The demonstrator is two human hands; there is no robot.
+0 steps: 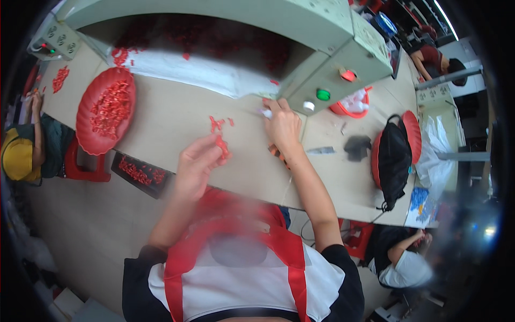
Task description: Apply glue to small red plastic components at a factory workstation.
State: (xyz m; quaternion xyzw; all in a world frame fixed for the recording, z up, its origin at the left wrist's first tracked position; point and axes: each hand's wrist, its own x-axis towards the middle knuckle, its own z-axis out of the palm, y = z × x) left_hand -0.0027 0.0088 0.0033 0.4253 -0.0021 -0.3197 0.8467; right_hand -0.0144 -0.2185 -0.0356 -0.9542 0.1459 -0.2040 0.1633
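Observation:
My left hand (197, 160) is closed over the table, with a small red plastic piece (222, 148) pinched between thumb and fingers. Just beyond it, a branched red piece (216, 124) and a tiny red bit (230, 122) lie on the tabletop. Farther right, my right hand (283, 127) is closed around a small, pale white-tipped thing (266, 113), near the front corner of the grey-green machine. My fingers hide most of that thing, so its kind is unclear. An orange-and-black object (279, 154) lies partly under my right wrist.
A scalloped red bowl (86, 121) of red pieces stands left, above a black tray (120, 170). The machine (335, 80) with red pieces inside spans the back. Right are a red basket (366, 102), a flat blade-like item (321, 151) and a black bag (394, 161). Other people sit nearby.

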